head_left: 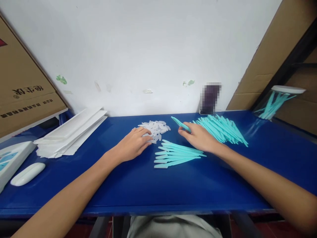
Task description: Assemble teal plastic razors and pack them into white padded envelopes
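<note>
My right hand is closed around a turquoise eyebrow razor, raised and pointing up to the left. Under and behind that hand, a pile of similar turquoise razors lies on the blue table. At a heap of small translucent white blade caps, my left hand rests with bent fingers drawn together at its left edge. Whatever is between those fingertips is hidden among the caps. Between my hands, several capped turquoise razors lie fanned out, their capped ends to the left.
White paper sheets or bags lie stacked at the left, near a white oval case and a white device. A phone-like dark object leans on the wall. A clear jar with turquoise razors stands far right. Cardboard flanks the table.
</note>
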The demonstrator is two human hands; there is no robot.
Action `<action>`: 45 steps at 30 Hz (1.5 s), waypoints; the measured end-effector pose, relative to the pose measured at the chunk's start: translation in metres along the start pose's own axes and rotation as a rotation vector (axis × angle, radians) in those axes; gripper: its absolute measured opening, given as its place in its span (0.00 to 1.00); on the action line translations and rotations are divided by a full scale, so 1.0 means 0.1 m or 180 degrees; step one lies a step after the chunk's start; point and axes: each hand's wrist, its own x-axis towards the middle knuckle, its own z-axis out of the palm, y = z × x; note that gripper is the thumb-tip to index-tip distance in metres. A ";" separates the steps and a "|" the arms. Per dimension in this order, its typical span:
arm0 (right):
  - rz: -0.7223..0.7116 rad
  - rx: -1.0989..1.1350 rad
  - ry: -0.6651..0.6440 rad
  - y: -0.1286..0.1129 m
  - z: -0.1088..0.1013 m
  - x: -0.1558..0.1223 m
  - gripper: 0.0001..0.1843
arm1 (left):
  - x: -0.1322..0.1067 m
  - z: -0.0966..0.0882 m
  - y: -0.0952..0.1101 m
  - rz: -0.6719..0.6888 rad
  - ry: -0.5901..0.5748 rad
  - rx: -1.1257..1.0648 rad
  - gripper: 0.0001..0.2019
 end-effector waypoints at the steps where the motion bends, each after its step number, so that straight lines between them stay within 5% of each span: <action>1: -0.0015 -0.0041 -0.0183 0.01 -0.02 0.01 0.13 | 0.00 0.00 0.00 0.0001 -0.0012 0.0012 0.15; 5: -0.0093 -0.0064 -0.0698 0.07 -0.04 0.01 0.18 | 0.01 -0.04 0.08 0.0075 0.0049 -0.0130 0.15; 12: 0.0312 -0.1476 -0.0618 0.29 -0.08 0.02 0.21 | 0.02 -0.03 0.11 0.0050 0.0041 -0.0126 0.16; 26: 0.0799 -0.2268 -0.0423 0.35 -0.17 0.03 0.18 | 0.02 0.02 0.05 -0.0376 -0.0101 0.0313 0.19; 32: -0.0136 -0.1761 -0.0202 0.29 -0.15 0.05 0.16 | 0.03 -0.06 0.19 0.0144 0.0060 -0.0398 0.18; 38: -0.0824 -0.0575 -0.0696 -0.02 -0.02 -0.08 0.16 | 0.04 -0.05 0.38 0.0536 0.0032 -0.0870 0.19; 45: -0.1184 -0.0618 -0.0704 -0.04 -0.01 -0.11 0.15 | 0.05 -0.04 0.43 0.0678 0.0056 -0.0973 0.16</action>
